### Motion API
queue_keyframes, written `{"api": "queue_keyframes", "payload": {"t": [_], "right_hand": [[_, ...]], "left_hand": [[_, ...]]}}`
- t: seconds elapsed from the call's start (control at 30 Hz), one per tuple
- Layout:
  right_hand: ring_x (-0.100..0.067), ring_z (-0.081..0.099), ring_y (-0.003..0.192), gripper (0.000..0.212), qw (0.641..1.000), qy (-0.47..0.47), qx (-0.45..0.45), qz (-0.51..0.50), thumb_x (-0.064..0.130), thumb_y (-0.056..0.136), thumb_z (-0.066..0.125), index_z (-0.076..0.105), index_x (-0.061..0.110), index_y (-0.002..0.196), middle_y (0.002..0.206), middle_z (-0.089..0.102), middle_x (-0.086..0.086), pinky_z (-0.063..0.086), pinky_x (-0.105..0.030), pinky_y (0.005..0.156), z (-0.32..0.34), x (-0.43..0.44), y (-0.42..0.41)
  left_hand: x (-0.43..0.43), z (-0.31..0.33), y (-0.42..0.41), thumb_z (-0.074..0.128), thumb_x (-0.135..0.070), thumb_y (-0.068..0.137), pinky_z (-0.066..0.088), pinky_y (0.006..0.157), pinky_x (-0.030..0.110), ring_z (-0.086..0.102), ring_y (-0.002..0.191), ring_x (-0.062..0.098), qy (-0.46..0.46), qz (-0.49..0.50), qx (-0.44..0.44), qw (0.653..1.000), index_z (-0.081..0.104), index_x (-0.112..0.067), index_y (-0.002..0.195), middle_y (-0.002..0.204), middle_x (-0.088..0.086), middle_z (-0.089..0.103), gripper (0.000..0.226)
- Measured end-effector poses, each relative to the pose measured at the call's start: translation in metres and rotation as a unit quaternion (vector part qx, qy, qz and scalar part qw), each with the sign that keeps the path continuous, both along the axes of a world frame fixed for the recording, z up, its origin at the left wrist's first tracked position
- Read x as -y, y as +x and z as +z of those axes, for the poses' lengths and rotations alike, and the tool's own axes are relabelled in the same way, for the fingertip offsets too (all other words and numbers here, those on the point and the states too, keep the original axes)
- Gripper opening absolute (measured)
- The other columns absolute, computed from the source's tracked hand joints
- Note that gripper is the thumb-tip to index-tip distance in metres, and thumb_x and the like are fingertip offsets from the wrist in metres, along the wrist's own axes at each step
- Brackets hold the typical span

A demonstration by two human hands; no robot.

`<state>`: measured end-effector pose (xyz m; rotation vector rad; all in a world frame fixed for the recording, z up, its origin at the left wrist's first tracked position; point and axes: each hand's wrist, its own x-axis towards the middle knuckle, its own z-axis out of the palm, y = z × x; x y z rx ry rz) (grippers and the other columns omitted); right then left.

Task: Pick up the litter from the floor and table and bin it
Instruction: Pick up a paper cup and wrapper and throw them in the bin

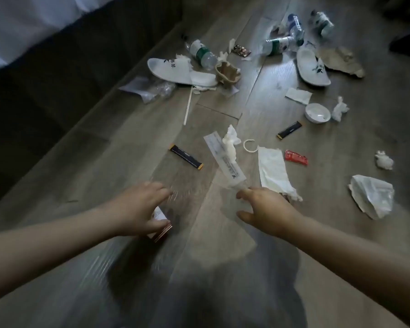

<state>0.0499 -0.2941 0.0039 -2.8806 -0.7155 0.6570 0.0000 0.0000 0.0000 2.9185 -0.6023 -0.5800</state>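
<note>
We are collecting floor (104,150) litter: our left hand (140,207) is gripping a small box (161,224), while our right hand (265,209), fingers spread, is reaching the wrapper (223,159) lying just ahead, perhaps touching it. Next we are needing a pinch on its near end.

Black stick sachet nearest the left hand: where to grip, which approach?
Pinch the black stick sachet across its narrow width near mid-length, coming straight down from above. It lies flat on the floor, long and thin, running diagonally, with bare boards on both long sides for fingertips.
</note>
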Motion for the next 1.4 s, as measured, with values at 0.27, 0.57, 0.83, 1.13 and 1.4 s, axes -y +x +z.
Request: {"api": "queue_keyframes", "payload": {"t": [0.27,0.57,0.83,1.13,1.4], "right_hand": [[-0.018,0.055,0.114,0.047,1.000,0.020,-0.002,-0.017,0.043,0.088,0.059,0.051,0.024,0.130,0.128,0.058,0.003,0.046,-0.031,0.087,0.010,-0.003,-0.018],[-0.016,0.055,0.115,0.047,0.999,0.021,-0.011,-0.022,0.043,0.088,0.059,0.051,0.023,0.131,0.128,0.058,0.004,0.047,-0.032,0.092,0.009,0.004,-0.030],[-0.018,0.057,0.111,0.051,0.999,0.004,-0.031,-0.020,0.044,0.088,0.061,0.049,0.022,0.133,0.127,0.058,0.001,0.050,-0.033,0.088,0.002,0.017,-0.037],[-0.018,0.058,0.111,0.052,0.998,0.005,-0.042,-0.040,0.042,0.088,0.061,0.048,0.021,0.134,0.128,0.058,0.000,0.049,-0.030,0.086,-0.006,0.031,-0.031],[-0.022,0.056,0.110,0.048,0.995,-0.008,-0.014,-0.100,0.039,0.087,0.062,0.053,0.018,0.129,0.120,0.062,-0.003,0.043,-0.028,0.078,-0.013,0.051,-0.013]], "left_hand": [[-0.015,-0.003,-0.004,0.069,-0.065,0.067,0.028,0.100,0.019,0.036,0.130,0.010,0.015,-0.037,-0.024,0.999,0.031,-0.029,0.145,0.146,-0.010,0.035,0.094],[-0.007,-0.013,0.000,0.075,-0.053,0.068,0.033,0.109,0.033,0.028,0.135,0.012,0.070,-0.103,-0.045,0.991,0.027,-0.030,0.147,0.150,-0.009,0.030,0.096],[-0.004,-0.032,0.001,0.073,-0.052,0.070,0.030,0.109,0.037,0.033,0.132,0.015,0.124,-0.136,-0.044,0.982,0.031,-0.035,0.143,0.143,-0.010,0.038,0.086],[-0.003,-0.039,0.006,0.068,-0.047,0.078,0.028,0.110,0.039,0.037,0.130,0.015,0.152,-0.130,-0.049,0.979,0.038,-0.033,0.140,0.139,-0.008,0.043,0.070],[0.011,-0.036,0.019,0.063,-0.060,0.074,0.041,0.093,0.030,0.051,0.106,0.013,0.073,-0.075,-0.038,0.994,0.052,-0.031,0.120,0.116,-0.008,0.053,0.056]]}}
